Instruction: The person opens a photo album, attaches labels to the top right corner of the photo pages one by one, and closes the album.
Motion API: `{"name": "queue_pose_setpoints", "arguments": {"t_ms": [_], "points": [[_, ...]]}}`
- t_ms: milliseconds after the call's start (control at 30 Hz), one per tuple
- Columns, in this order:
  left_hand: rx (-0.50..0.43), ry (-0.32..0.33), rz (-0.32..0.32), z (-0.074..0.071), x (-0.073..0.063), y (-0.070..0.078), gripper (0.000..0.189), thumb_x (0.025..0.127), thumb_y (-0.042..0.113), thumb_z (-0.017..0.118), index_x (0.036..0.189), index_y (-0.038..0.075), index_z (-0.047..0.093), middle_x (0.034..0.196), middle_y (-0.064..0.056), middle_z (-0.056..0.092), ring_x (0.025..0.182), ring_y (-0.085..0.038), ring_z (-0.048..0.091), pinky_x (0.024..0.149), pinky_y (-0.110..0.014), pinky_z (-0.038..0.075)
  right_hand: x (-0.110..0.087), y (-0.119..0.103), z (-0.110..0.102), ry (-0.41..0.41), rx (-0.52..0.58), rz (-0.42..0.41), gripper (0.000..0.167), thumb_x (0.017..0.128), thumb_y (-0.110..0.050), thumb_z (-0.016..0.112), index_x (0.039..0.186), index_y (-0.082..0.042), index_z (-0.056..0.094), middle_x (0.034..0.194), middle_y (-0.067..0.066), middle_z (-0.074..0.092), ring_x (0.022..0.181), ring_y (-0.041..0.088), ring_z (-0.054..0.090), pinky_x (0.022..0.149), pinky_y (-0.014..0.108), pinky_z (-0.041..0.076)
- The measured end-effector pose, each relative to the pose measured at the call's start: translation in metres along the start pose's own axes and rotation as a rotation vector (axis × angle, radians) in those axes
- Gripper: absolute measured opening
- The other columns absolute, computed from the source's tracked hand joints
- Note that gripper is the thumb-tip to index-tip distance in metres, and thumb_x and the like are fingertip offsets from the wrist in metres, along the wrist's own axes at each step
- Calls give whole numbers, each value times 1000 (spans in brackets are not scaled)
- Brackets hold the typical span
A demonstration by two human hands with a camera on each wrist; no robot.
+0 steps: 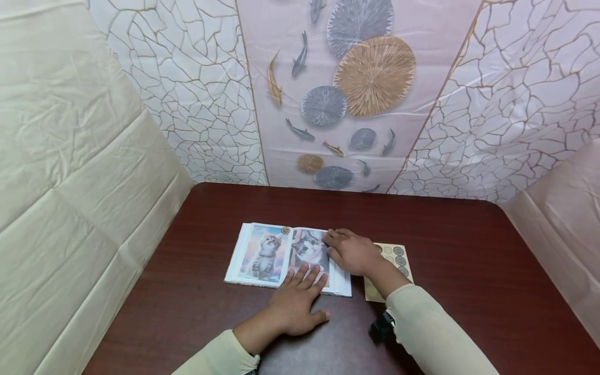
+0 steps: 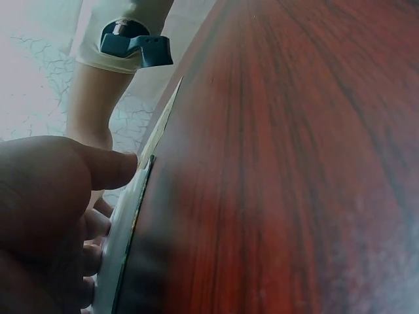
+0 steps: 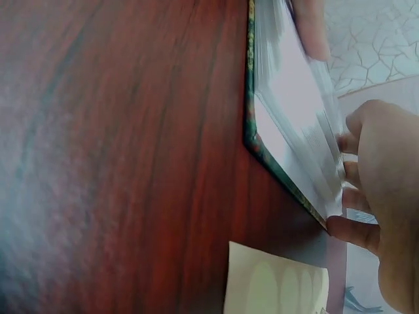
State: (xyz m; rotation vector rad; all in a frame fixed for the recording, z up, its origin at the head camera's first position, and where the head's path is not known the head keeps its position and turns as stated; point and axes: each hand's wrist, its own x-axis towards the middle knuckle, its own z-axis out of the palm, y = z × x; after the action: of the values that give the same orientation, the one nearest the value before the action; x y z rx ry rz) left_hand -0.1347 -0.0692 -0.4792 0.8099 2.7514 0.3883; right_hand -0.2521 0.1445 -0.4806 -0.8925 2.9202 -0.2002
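Observation:
An open photo album [image 1: 287,260] lies on the table with a kitten picture [image 1: 264,255] on its left page and a grey-and-white cat picture [image 1: 307,249] on its right. One round sticker [image 1: 285,230] sits at the kitten picture's top right corner. My left hand [image 1: 296,302] rests with spread fingers on the lower edge of the right page. At that page's upper right, the fingertips of my right hand [image 1: 352,252] touch the cat picture's corner; whatever is beneath them is hidden. The album's thick page edges [image 3: 294,111] and dark patterned cover [image 3: 288,180] show in the right wrist view.
A cream sheet of round stickers [image 1: 400,260] lies right of the album, partly under my right forearm. The dark red wooden table [image 1: 469,281] meets a patterned cloth backdrop [image 1: 225,104] behind. A black wrist camera mount [image 1: 382,327] hangs below my right sleeve.

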Motion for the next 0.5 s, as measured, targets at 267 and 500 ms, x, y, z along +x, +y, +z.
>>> {"name": "queue_pose_setpoints", "arguments": {"t_ms": [267,500], "points": [[30,7,-15,-2,0,2,75,101,55,54,163,22,28,169,-1,16,156,-25,8,124,-49,13,-11,-1,5,10,67,-19,58,109,-40,45,158,-11,39,163,15,32,150,37,28,113,61,33],[95,39,7,-1,5,-2,59,107,42,49,161,24,35,167,-1,25,155,-24,17,122,-47,21,-25,-2,14,91,133,-67,59,107,-35,50,158,-8,39,163,19,31,150,40,27,115,59,31]]}}
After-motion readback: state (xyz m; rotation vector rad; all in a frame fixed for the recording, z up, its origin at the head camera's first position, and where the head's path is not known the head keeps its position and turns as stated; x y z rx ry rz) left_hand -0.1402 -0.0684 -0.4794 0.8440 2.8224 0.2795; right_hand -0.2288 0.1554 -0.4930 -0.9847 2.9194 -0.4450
